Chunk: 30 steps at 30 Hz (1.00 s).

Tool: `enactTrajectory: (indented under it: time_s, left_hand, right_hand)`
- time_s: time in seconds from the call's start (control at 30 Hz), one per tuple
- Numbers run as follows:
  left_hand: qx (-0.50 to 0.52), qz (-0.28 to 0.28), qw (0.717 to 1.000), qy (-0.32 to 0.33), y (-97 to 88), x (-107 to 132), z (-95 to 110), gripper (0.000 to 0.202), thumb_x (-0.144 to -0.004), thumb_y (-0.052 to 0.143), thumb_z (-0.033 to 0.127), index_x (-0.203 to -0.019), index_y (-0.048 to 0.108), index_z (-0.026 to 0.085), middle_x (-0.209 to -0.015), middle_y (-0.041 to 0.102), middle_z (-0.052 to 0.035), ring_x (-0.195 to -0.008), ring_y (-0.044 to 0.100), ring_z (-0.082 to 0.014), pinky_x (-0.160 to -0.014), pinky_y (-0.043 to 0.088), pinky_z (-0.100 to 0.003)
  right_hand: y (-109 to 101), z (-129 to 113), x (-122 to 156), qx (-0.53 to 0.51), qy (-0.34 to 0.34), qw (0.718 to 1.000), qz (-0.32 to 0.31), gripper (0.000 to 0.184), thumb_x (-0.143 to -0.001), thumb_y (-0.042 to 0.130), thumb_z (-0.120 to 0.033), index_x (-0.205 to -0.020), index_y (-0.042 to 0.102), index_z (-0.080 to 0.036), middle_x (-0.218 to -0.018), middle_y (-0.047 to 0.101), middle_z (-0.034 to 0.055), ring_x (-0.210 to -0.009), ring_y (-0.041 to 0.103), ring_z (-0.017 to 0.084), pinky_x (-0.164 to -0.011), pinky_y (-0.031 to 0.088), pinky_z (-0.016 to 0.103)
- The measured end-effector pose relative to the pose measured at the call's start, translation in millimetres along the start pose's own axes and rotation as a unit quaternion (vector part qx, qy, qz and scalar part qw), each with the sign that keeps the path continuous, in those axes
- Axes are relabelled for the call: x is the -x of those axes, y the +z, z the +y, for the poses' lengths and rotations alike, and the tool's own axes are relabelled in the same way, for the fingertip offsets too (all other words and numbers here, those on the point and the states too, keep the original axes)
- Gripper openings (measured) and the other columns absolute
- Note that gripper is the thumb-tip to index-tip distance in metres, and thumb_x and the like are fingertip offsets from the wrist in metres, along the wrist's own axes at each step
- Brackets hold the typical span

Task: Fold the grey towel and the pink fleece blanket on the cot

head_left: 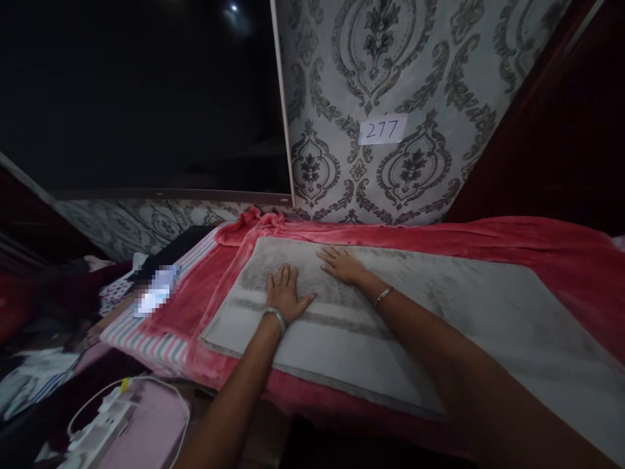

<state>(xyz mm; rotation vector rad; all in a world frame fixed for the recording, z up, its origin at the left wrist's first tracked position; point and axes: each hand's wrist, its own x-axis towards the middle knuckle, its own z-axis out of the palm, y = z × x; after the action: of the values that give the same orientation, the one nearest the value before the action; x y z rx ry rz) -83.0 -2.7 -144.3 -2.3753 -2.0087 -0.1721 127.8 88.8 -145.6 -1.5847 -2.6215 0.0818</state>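
A grey towel (342, 352) with a darker band lies spread out and folded lengthwise on a red plush blanket (190, 293). My left hand (284, 294) rests flat on the towel's left part, fingers spread and thumb out to the right. Farther back and to the right, my right hand (342, 264) lies flat near the towel's far edge, its fingers pointing left. Neither hand holds anything. Faint smudges and brushed marks show in the towel's pile around both hands. Its right end runs out under my right forearm toward the picture's edge.
A striped cloth (146, 342) shows under the blanket at the left, with a blurred-out bright object (157, 292) on it. A white power strip (100, 426) and cord lie at lower left. Behind stand a large dark screen (146, 98) and a patterned wall (371, 176) bearing a "277" label (382, 129).
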Motion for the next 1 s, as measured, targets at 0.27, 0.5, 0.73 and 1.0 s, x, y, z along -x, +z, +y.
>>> enactTrajectory:
  time_s: [0.27, 0.5, 0.73, 1.0]
  left_hand:
    - [0.004, 0.004, 1.0, 0.009, 2.2, 1, -1, 0.089, -0.091, 0.048, 0.068, -0.158, 0.035, 0.011, -0.167, 0.025, -0.0193, -0.156, 0.021, -0.0339, -0.126, 0.016, -0.059]
    - [0.031, 0.043, 0.998, -0.02, -11.2, 17, -5, 0.075, -0.096, 0.044, 0.059, -0.156, 0.039, 0.012, -0.166, 0.029, -0.0184, -0.155, 0.024, -0.0327, -0.126, 0.015, -0.06]
    - [-0.02, 0.077, 0.985, -0.152, -17.7, 74, -55, 0.08, -0.095, 0.049, 0.056, -0.153, 0.04, 0.002, -0.162, 0.033, -0.0267, -0.153, 0.028, -0.0393, -0.123, 0.025, -0.057]
    - [-0.045, 0.057, 0.984, -0.16, 2.8, 79, -68, 0.082, -0.094, 0.048, 0.06, -0.154, 0.042, 0.004, -0.161, 0.035, -0.0262, -0.149, 0.034, -0.0417, -0.12, 0.031, -0.057]
  right_hand:
    - [2, -35, 0, 0.0, -0.008, 0.998, 0.055, 0.056, -0.106, 0.035, -0.046, -0.159, 0.038, -0.029, -0.168, 0.023, 0.0079, -0.155, 0.018, 0.03, -0.122, 0.019, 0.06]
    - [14, -37, 5, -0.017, -0.006, 1.0, 0.017, 0.06, -0.106, 0.029, -0.048, -0.162, 0.032, -0.027, -0.168, 0.023, 0.0091, -0.154, 0.022, 0.029, -0.122, 0.023, 0.055]
    - [5, -80, 3, -0.034, -0.058, 0.998, 0.002, 0.058, -0.106, 0.028, -0.046, -0.161, 0.033, -0.028, -0.168, 0.023, 0.0095, -0.155, 0.02, 0.031, -0.121, 0.021, 0.061]
    - [12, -115, -48, -0.036, -0.263, 0.962, -0.057, 0.056, -0.107, 0.032, -0.046, -0.161, 0.033, -0.03, -0.168, 0.023, 0.0028, -0.156, 0.017, 0.026, -0.125, 0.017, 0.053]
